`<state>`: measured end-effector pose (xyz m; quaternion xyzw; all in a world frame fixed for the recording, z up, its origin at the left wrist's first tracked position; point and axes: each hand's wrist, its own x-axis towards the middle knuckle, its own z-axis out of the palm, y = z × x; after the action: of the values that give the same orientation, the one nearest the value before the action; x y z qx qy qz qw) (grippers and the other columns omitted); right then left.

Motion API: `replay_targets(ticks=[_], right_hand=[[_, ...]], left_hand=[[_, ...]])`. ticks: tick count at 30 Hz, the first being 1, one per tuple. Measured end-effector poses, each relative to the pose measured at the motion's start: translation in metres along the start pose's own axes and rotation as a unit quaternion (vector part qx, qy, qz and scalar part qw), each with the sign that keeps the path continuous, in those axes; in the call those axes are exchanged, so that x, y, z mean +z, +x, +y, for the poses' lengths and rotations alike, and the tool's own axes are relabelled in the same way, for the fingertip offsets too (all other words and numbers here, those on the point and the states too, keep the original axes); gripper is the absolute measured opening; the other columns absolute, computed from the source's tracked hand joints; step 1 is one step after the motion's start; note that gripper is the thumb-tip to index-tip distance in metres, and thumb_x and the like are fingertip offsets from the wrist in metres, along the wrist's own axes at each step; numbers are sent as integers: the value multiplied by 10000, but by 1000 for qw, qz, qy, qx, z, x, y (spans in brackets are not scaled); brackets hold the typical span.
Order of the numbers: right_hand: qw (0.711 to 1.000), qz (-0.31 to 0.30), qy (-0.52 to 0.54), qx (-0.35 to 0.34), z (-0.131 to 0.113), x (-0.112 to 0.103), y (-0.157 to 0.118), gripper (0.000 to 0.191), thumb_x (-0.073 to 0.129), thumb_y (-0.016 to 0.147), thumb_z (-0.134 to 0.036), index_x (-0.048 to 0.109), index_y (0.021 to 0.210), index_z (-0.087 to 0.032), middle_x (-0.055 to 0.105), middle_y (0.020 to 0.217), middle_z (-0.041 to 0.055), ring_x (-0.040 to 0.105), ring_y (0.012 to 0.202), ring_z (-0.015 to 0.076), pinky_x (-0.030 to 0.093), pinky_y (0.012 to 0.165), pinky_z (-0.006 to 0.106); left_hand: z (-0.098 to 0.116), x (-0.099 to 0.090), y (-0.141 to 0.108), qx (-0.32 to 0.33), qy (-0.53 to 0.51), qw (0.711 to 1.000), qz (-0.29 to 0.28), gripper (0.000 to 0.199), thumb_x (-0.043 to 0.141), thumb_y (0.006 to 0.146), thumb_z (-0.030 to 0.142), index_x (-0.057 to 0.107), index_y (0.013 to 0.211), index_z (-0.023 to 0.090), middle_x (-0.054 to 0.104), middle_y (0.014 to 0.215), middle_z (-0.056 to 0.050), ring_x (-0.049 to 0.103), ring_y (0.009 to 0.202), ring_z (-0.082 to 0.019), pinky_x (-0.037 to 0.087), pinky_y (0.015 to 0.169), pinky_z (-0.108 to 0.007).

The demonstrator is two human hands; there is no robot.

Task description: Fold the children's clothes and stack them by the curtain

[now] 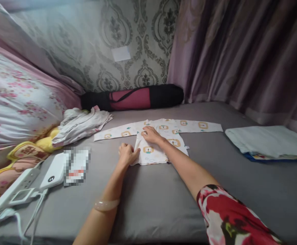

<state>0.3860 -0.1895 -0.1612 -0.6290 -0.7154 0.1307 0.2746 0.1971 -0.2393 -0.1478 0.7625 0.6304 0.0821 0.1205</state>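
Note:
A small white long-sleeved shirt (161, 153) with yellow-brown lion-like prints lies spread on the grey sheet (148, 200), both sleeves stretched out to the sides. My left hand (128, 153) is at the shirt's lower left edge, its fingers curled and the thumb against the cloth; whether fabric is pinched there is hard to make out. Resting on the upper left of the shirt front, my right hand (151, 134) has its fingers bent down onto the cloth, and its forearm crosses over the shirt.
Left: crumpled light clothes (83, 124), a yellow plush (28, 153), a white power bank (55, 170), a power strip (13, 190) with cables. Back: a black and red rolled bag (133, 98). Right: folded pale cloth (270, 140).

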Motion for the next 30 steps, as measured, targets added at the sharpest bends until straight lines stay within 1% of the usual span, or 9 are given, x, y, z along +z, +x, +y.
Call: replay_targets(ticks=[3, 6, 9, 11, 14, 16, 20, 24, 30], right_hand=[[996, -13, -55, -74, 6, -12, -37, 390, 487, 890, -184, 535, 1272, -126, 547, 1292, 147, 433, 1257, 242, 314, 1082, 391], [991, -42, -78, -97, 14, -34, -75, 400, 461, 919, -223, 501, 1301, -113, 505, 1336, 171, 406, 1284, 259, 311, 1087, 409], [990, -83, -70, -87, 23, -61, -108, 423, 480, 906, -238, 505, 1310, -111, 487, 1376, 169, 420, 1289, 262, 319, 1081, 392], [994, -72, -43, -68, 30, -80, -127, 404, 499, 889, -225, 537, 1276, -118, 523, 1344, 155, 472, 1243, 245, 348, 1054, 364], [999, -34, -6, -5, 38, -104, -153, 263, 503, 882, -229, 635, 1100, -164, 636, 1119, 98, 593, 1008, 197, 440, 903, 315], [998, -50, 0, 25, 39, -115, -169, 183, 559, 856, -275, 659, 979, -184, 643, 991, 64, 602, 867, 176, 457, 811, 298], [993, -117, 24, -3, 36, -126, -194, 247, 672, 793, -362, 648, 985, -209, 609, 1026, 52, 572, 964, 194, 445, 852, 305], [990, -130, 14, -43, 35, -129, -203, 204, 591, 864, -304, 635, 1044, -219, 601, 1072, 63, 537, 1057, 211, 426, 924, 333], [987, -124, -50, -88, 36, -128, -208, 432, 437, 801, -40, 603, 1151, -233, 593, 1135, 77, 531, 1101, 225, 410, 997, 387]], left_hand=[[-3, -1, -3, 6, -5, 1000, -7, 420, 506, 793, 545, 684, 835, 167, 565, 1142, -148, 517, 1101, -316, 405, 925, -376], [-5, -3, -3, 12, -7, 1000, -21, 443, 508, 768, 562, 698, 822, 165, 582, 1131, -154, 519, 1095, -322, 409, 905, -370], [-5, -8, -4, 27, -9, 999, -37, 430, 519, 748, 556, 688, 763, 161, 627, 1000, -149, 544, 1026, -310, 420, 827, -349], [-4, -14, -6, 32, -26, 997, -63, 406, 529, 734, 546, 655, 692, 163, 630, 810, -110, 571, 894, -276, 414, 736, -320], [-3, -24, -12, 32, -94, 989, -110, 386, 521, 736, 542, 582, 644, 173, 546, 600, -27, 541, 666, -194, 365, 598, -275], [-4, -28, -17, 30, -150, 981, -118, 384, 528, 735, 554, 552, 672, 176, 520, 581, 5, 511, 599, -158, 338, 548, -254], [-10, -29, -23, 13, -265, 955, -135, 481, 614, 691, 560, 550, 958, 165, 570, 669, 22, 536, 571, -132, 368, 527, -228], [-11, -38, -26, 23, -338, 925, -170, 722, 632, 702, 521, 413, 1309, 197, 539, 658, 59, 511, 505, -107, 373, 505, -216], [-11, -55, -27, 13, -342, 913, -223, 522, 643, 699, 574, 691, 1016, 162, 401, 561, 61, 376, 488, -78, 308, 494, -213]])
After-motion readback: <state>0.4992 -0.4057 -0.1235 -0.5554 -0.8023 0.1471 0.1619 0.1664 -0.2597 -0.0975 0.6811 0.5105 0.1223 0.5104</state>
